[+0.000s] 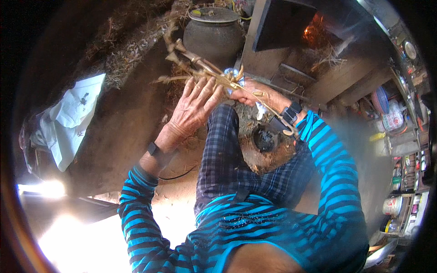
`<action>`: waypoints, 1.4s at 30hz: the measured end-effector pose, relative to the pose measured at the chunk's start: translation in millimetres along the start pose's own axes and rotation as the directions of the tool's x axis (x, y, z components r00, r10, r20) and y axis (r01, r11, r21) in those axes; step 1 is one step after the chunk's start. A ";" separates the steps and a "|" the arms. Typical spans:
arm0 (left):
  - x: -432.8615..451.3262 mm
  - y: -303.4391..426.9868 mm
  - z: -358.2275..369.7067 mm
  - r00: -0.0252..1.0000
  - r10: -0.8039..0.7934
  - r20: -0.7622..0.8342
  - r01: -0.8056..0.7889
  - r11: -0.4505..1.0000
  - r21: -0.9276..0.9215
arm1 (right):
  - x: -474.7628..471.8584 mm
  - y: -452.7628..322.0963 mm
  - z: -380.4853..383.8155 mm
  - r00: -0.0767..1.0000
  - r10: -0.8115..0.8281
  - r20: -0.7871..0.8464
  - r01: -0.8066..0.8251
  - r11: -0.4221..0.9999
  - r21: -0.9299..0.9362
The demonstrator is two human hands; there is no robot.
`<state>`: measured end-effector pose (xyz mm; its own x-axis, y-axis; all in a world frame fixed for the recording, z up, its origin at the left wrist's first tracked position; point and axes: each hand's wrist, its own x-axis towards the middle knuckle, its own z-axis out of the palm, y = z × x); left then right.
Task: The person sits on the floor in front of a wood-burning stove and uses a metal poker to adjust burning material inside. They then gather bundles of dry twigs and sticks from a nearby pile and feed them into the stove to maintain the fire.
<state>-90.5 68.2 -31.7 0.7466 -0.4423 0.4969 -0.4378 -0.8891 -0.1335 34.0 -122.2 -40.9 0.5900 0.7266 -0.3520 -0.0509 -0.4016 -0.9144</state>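
A bundle of dry, pale plant stalks (208, 70) lies across both hands, its far ends blurred. My right hand (251, 94) is closed around the near part of the bundle, and a crumpled blue-and-white piece of cloth or plastic (234, 73) shows beside it. One thin stalk runs back along my right forearm. My left hand (196, 104) has its back up and its fingers stretched out, with the fingertips against the stalks. Whether it grips them is hidden. A round dark hole with ash (265, 139) shows in the ground between my knees.
Ahead stands a dark clay pot (213, 37) with a metal lid (214, 15). Fire (312, 30) burns in a hearth at the upper right, sticks at its mouth. A white sack (73, 116) lies at left; crowded shelves (408, 170) line the right side.
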 end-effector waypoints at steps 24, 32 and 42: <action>39.4 -17.2 58.0 0.982 0.056 0.182 -0.043 0.996 -0.075 | -62.3 22.6 19.5 0.991 0.005 -0.135 -0.042 0.960 -0.278; 51.1 -22.7 38.9 0.929 -0.188 0.320 0.356 0.695 -0.624 | -63.5 36.3 13.4 0.735 -0.672 0.092 0.330 0.236 -0.914; 98.7 -18.0 18.7 0.921 -0.314 0.230 0.120 -0.333 -0.935 | -27.0 -2.5 17.1 0.432 -0.740 -0.516 0.475 0.673 -0.567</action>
<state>0.5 38.4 3.7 0.9405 -0.1550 0.3023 -0.2331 0.3532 0.9061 4.4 -131.2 -32.5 0.7083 0.3230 0.6276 0.7029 -0.2409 -0.6693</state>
